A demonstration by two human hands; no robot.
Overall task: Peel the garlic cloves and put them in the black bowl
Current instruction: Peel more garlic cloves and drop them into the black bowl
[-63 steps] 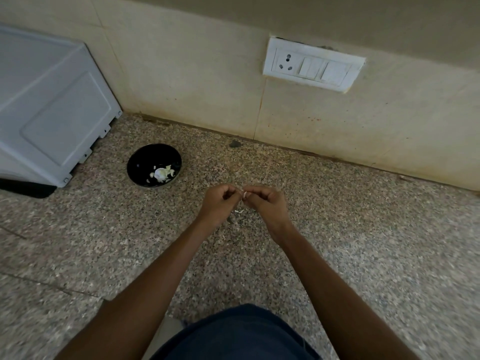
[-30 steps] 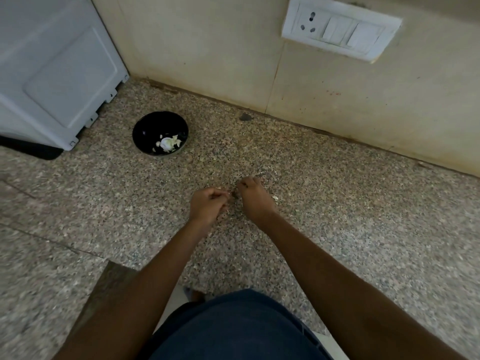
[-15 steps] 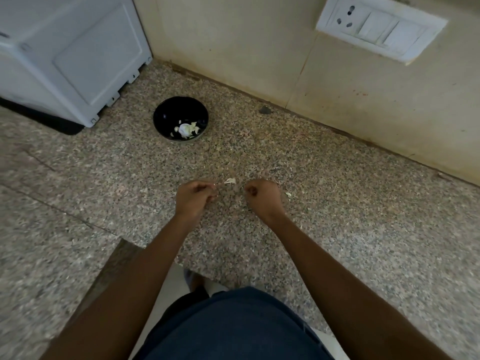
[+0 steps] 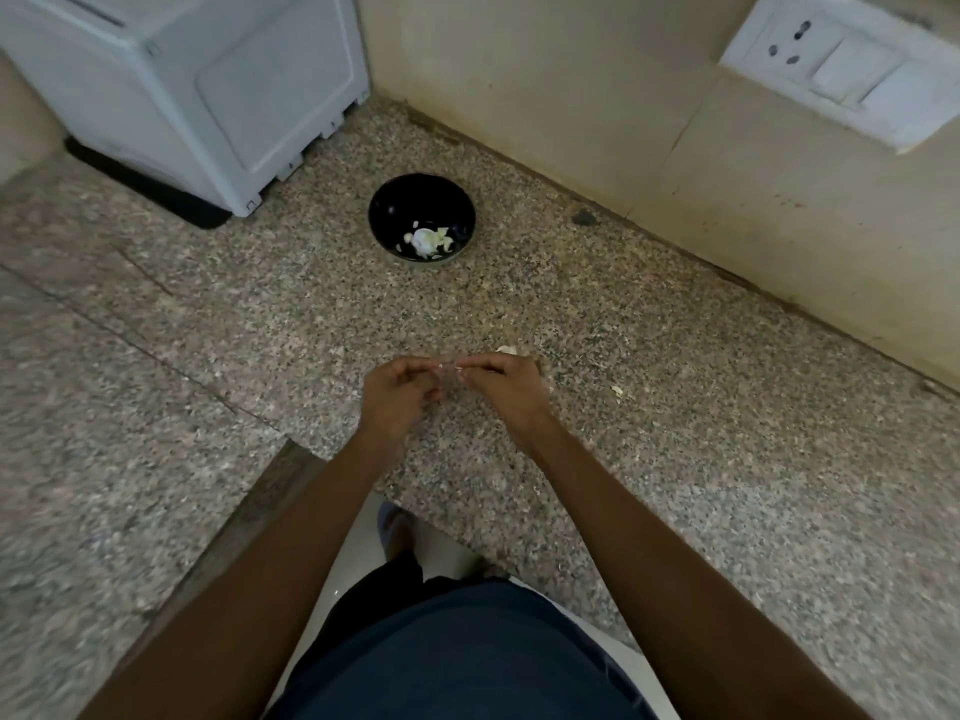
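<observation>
Both hands have come back together now, left hand (image 4: 397, 394) and right hand (image 4: 506, 387) pinching a tiny pale garlic clove (image 4: 451, 367) between fingertips over the counter (image 4: 675, 459), so peeling goes on, black bowl (image 4: 422, 216) well beyond.

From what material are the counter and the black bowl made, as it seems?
Counter: probably polished granite or similar stone; speckled grey-brown grain, thin seams between slabs. Bowl: glossy black, perhaps glazed ceramic or plastic; small highlights on its inner wall, and the look leaves it open.
</observation>
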